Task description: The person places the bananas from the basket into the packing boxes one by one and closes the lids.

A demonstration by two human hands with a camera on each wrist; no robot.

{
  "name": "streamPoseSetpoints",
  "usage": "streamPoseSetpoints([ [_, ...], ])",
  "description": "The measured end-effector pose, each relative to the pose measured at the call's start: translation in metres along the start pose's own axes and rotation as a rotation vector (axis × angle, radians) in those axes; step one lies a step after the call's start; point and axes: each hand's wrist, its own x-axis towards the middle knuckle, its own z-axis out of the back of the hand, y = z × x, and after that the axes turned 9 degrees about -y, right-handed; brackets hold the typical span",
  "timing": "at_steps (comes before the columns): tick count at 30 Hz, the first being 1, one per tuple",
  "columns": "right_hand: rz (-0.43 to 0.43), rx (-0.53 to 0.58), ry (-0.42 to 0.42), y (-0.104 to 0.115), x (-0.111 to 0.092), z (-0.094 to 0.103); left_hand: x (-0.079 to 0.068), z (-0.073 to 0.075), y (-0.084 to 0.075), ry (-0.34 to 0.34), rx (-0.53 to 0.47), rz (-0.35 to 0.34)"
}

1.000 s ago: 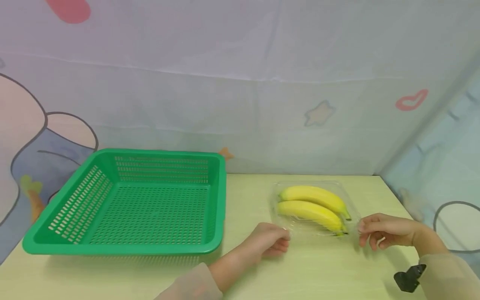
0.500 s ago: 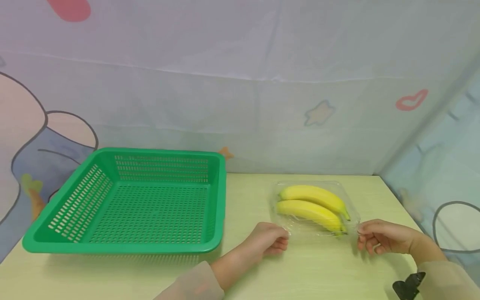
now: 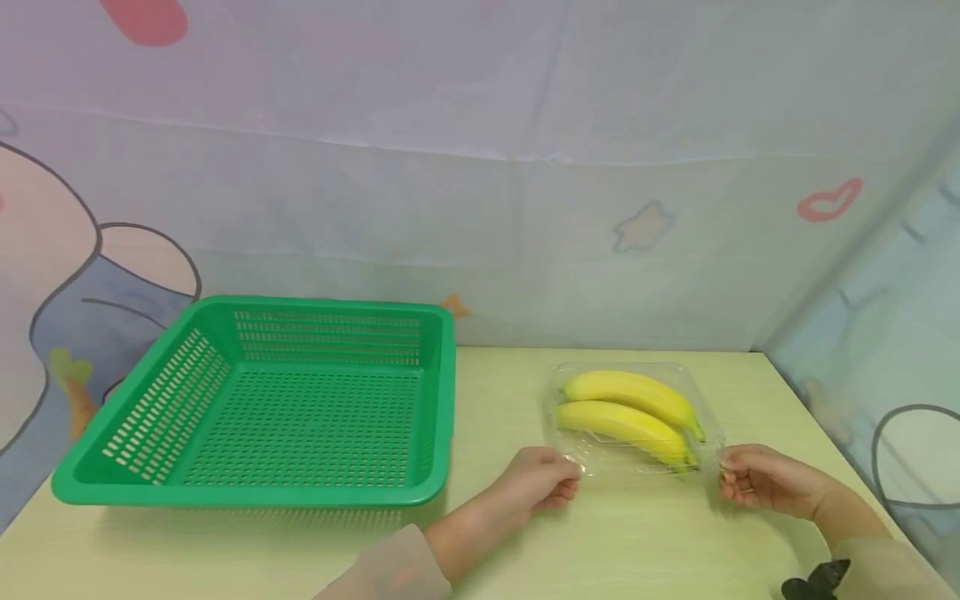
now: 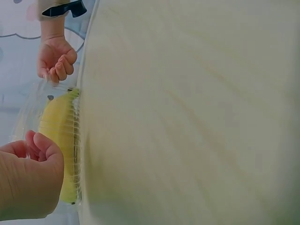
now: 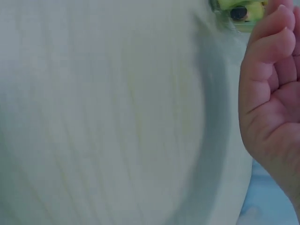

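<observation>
Two yellow bananas point(image 3: 626, 423) lie side by side in a clear plastic box point(image 3: 600, 457), toward the right of the table in the head view. At the box's near left corner, my left hand point(image 3: 542, 482) pinches the plastic edge between thumb and curled fingers. The near right corner is pinched by my right hand point(image 3: 768, 479), its other fingers folded into the palm. From the left wrist, both the left hand point(image 4: 35, 176) and the right hand point(image 4: 56, 58) show at the plastic, with a banana point(image 4: 58, 124) behind it. The right wrist view cuts off the fingertips.
A large green perforated basket point(image 3: 255, 497) stands to the left of the hands. The pale wooden table point(image 3: 637, 542) ends at a printed cloth backdrop point(image 3: 375, 208) behind, with another cloth along the right side. A black clip-like piece point(image 3: 817, 581) hangs by my right sleeve.
My right hand has moved slightly down and its fingers have curled in at the box's corner. My left hand stays almost where it was. The bananas and basket have not moved.
</observation>
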Motion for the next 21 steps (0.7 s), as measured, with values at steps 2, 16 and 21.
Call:
streamPoseSetpoints([
  [2,0.026,0.025,0.012,-0.003,0.001,0.0,0.0,0.0,0.001,-0.002,0.006,-0.011],
  [16,0.17,0.051,0.005,-0.015,0.002,-0.003,-0.005,-0.002,0.003,-0.075,0.042,-0.122],
  [21,0.164,0.045,0.006,-0.015,0.002,-0.003,-0.004,-0.002,0.004,-0.066,0.024,-0.129],
])
